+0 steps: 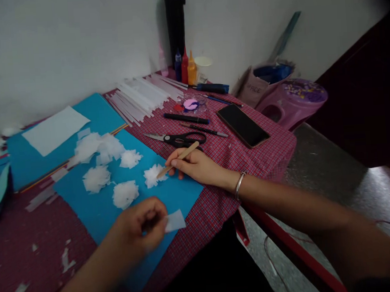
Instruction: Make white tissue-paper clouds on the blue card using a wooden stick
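Observation:
My right hand [196,166] is closed on a thin wooden stick [179,158]. The stick's tip presses on a small white tissue puff [153,175] lying on a blue paper sheet [102,210]. Several more white tissue puffs [97,177] lie on the same sheet. My left hand [143,227], blurred, hovers over the sheet's near edge and pinches a small white tissue square [175,220] between its fingertips.
Black-handled scissors [177,139], pens [186,118], a black phone [242,125], paint bottles [185,67] and white paper strips [144,96] lie on the red checked tablecloth [255,155]. A purple stool [292,101] stands right of the table. More blue sheets [25,158] are at left.

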Motion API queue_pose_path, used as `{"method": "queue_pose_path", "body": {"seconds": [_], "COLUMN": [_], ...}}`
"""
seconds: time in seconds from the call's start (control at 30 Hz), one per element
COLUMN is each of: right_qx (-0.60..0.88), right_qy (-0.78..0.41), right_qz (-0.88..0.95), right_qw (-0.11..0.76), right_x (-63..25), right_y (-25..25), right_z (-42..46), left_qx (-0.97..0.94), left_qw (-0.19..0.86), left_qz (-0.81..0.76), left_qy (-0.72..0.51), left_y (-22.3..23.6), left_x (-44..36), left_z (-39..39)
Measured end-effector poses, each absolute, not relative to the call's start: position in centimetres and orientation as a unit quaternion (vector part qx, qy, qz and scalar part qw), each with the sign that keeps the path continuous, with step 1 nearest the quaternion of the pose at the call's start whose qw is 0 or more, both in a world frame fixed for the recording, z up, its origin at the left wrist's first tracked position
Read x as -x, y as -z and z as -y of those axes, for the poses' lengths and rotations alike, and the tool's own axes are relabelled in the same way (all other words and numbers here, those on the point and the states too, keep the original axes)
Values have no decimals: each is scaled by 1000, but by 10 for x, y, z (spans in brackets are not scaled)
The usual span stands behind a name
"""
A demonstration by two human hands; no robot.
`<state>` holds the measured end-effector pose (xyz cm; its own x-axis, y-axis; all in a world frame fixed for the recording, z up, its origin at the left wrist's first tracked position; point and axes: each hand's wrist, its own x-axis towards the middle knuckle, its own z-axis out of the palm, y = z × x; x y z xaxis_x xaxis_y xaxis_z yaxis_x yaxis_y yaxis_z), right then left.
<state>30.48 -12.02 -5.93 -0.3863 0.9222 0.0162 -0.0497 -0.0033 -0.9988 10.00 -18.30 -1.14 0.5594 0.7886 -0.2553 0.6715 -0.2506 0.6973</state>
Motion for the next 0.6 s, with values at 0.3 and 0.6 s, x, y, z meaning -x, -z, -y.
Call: {"method": "queue_pose_path", "body": {"seconds": [0.3,0.6], "right_qx": [366,356], "right_qy": [-617,-612], "right_qz": [564,538], "right_qw": [408,457], "right_x": [-306,-313], "right_y": [58,50], "right_z": [120,129], "left_qx": [-847,-833], "left_qw": [143,140], "left_qz": [-511,-525], "left_qy": [-26,-104], "left_y": [27,30], "left_x": [-99,-102], "left_z": [134,133]}}
